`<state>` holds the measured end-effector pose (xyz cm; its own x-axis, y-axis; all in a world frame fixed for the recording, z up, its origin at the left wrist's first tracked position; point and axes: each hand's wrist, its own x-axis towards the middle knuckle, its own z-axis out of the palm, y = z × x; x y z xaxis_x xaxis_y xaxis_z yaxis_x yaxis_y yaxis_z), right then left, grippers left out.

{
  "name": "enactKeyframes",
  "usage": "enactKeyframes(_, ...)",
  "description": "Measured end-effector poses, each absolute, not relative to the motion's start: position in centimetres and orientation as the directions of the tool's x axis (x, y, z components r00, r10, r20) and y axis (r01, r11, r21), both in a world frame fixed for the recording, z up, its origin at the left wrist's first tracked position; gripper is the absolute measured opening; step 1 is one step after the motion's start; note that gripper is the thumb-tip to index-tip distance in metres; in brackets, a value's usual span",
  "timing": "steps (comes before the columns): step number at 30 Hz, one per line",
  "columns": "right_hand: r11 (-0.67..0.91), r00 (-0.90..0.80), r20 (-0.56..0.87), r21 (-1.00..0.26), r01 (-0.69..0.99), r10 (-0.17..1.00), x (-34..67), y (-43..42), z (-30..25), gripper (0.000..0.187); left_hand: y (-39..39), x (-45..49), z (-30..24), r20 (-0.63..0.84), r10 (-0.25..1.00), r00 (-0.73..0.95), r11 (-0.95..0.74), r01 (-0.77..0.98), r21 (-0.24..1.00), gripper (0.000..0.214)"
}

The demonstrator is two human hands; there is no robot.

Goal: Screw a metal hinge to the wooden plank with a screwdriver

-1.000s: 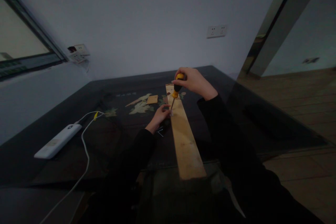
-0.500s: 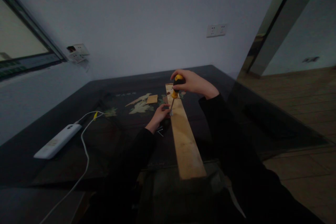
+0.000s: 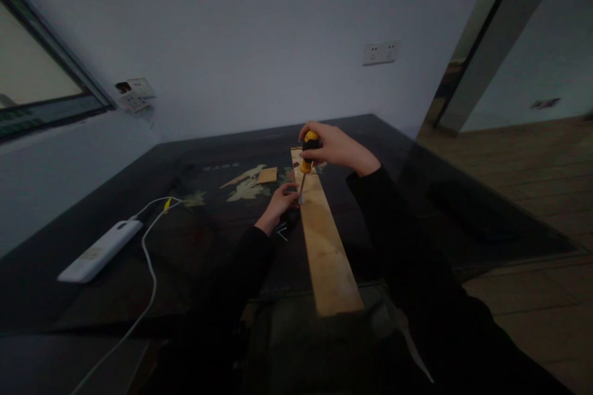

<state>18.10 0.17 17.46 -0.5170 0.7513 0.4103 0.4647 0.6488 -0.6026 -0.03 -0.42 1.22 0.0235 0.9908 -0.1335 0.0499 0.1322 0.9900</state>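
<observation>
A yellow-and-black screwdriver [image 3: 311,143] is gripped by its handle in my right hand [image 3: 340,147], fingers curled round it from above. Its shaft slants down to a small shiny piece [image 3: 301,200] at the left edge of a long wooden board [image 3: 328,247]. My left hand [image 3: 279,205] is beside that edge, fingers closed together close to the screwdriver's tip. What the left fingertips pinch is too small to make out. Several thin metal screws or nails [image 3: 281,232] lie on the dark table just below my left wrist.
A small square wooden piece [image 3: 267,175] lies on the table's printed flower pattern. At the left is a white power bank [image 3: 100,251] with a white cable [image 3: 151,265] running off the near edge. The dark table [image 3: 208,154] meets the wall behind.
My right hand and the screwdriver have shifted very slightly left, along with a small shift of the whole view. My left hand keeps its place by the board's edge.
</observation>
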Motion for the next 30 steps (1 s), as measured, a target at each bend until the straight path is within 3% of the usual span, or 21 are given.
enactKeyframes(8, 0.642, -0.449, 0.483, -0.690, 0.333, 0.752, 19.0, -0.1, 18.0, 0.024, -0.6, 0.2, 1.5, -0.136, 0.991, -0.010, 0.136, 0.074, 0.988, 0.029)
enactKeyframes(21, 0.616, -0.414, 0.475, -0.710, 0.341, 0.777, 19.3, 0.3, 17.9, 0.025, -0.6, 0.0, 1.4, -0.132, 0.991, 0.007, 0.131, 0.085, 0.988, 0.027)
enactKeyframes(30, 0.596, -0.342, 0.492, -0.713, 0.368, 0.800, 19.1, 0.0, 17.7, 0.027, -0.4, -0.5, 1.2, -0.119, 0.992, -0.041, 0.124, 0.187, 0.974, 0.032)
